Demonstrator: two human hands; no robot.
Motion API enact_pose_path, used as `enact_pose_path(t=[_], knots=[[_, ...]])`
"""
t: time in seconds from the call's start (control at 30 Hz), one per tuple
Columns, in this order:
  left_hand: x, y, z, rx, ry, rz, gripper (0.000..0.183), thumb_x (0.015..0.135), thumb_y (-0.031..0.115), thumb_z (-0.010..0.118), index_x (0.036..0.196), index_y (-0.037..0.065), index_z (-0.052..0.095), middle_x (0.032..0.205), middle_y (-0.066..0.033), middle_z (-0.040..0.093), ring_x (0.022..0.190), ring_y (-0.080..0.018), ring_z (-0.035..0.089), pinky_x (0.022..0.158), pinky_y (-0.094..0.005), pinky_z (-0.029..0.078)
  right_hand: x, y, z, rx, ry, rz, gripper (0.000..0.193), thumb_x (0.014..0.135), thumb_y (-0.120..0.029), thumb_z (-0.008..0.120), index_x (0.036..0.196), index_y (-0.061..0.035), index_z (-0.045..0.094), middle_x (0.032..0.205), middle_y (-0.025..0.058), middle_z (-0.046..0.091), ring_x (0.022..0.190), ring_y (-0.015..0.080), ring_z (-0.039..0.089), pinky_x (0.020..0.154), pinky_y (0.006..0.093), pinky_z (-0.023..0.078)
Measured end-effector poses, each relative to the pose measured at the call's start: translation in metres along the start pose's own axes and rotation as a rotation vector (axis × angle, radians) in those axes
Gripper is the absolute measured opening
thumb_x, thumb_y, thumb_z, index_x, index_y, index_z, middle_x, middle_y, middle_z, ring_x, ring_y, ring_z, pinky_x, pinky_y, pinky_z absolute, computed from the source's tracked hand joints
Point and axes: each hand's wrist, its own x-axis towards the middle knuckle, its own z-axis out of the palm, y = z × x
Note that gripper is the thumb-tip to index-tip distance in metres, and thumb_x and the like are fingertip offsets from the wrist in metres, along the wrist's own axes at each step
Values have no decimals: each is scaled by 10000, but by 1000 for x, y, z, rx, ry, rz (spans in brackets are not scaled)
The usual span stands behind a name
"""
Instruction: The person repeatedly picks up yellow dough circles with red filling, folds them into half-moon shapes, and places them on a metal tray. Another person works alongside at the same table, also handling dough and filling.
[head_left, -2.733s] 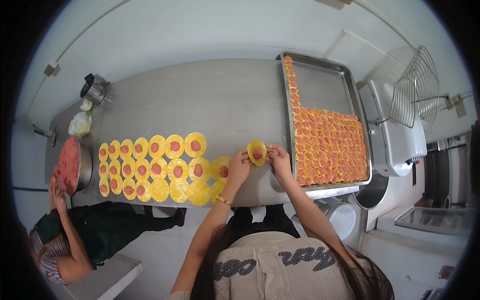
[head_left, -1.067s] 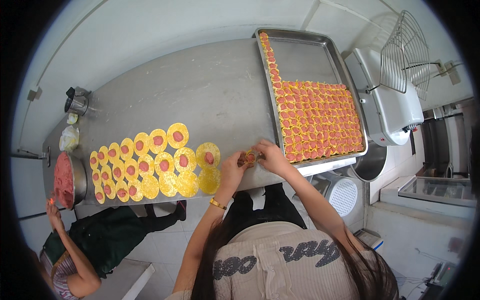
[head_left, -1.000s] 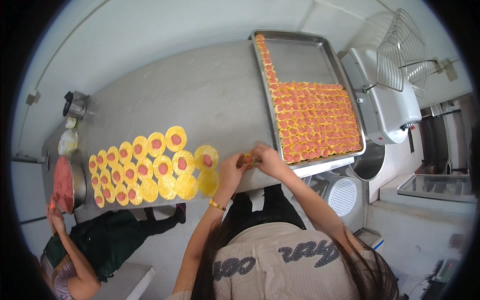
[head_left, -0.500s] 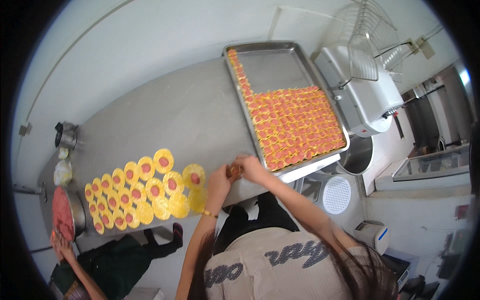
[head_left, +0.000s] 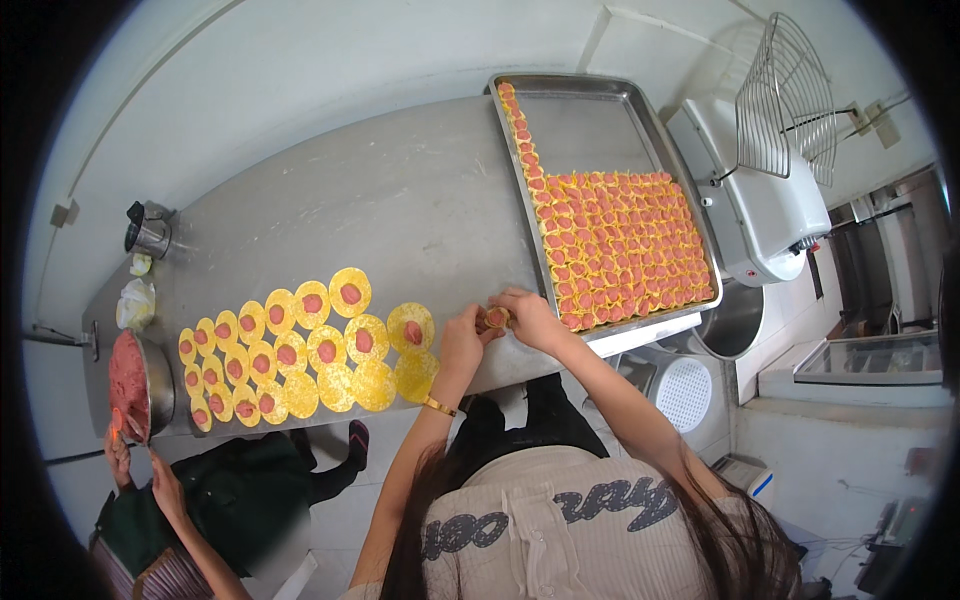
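Observation:
Between the fingers of both hands is a small open-topped dumpling [head_left: 495, 318], its yellow wrapper gathered round pink filling. My left hand [head_left: 463, 340] grips it from the left, with the fingers curled in. From the other side my right hand [head_left: 532, 318] pinches it, close to the near left edge of a metal tray [head_left: 538, 228]. Packed rows of finished dumplings [head_left: 625, 250] cover the near part of that tray, and a single line runs up its left side. Left of my hands lie rows of round yellow wrappers [head_left: 335, 387], most with a lump of pink filling, several bare.
At the table's left end a co-worker's hands [head_left: 165, 485] work by a metal bowl of pink filling [head_left: 128, 385]. A metal jug [head_left: 150, 230] and a small plastic bag [head_left: 136, 303] stand behind it. A white machine [head_left: 755, 205] with a wire rack [head_left: 785, 100] adjoins the tray.
The whole view has shifted, so the table and tray appear farther right. My hands still hold the dumpling, now with its filled top more visible. The co-worker's hands have moved apart at the bowl.

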Motion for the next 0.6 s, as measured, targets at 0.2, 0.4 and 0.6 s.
enact_pose_path(t=[0.2, 0.4, 0.6], knots=[[0, 2, -4, -1, 41, 88, 310, 678, 151, 777, 894, 10, 605, 801, -143, 651, 746, -302, 635, 670, -377, 497, 1, -2, 1, -56, -41, 32, 380, 681, 95, 580, 1045, -13, 610, 1018, 182, 576, 956, 383, 573, 797, 433, 488], [-1, 7, -5, 42, 31, 40, 275, 709, 151, 747, 896, 21, 594, 818, -148, 630, 789, -341, 603, 683, -432, 467, 0, -7, 2, -65, 92, 12, 300, 694, 92, 564, 974, -6, 603, 976, 177, 567, 938, 388, 569, 791, 442, 486], [-1, 2, 0, 88, 58, 69, 232, 734, 161, 729, 865, 19, 600, 793, -151, 622, 761, -344, 596, 669, -432, 459, 3, -6, 7, -145, -27, 7, 304, 693, 77, 581, 984, -10, 596, 997, 183, 554, 966, 379, 561, 802, 428, 484]])
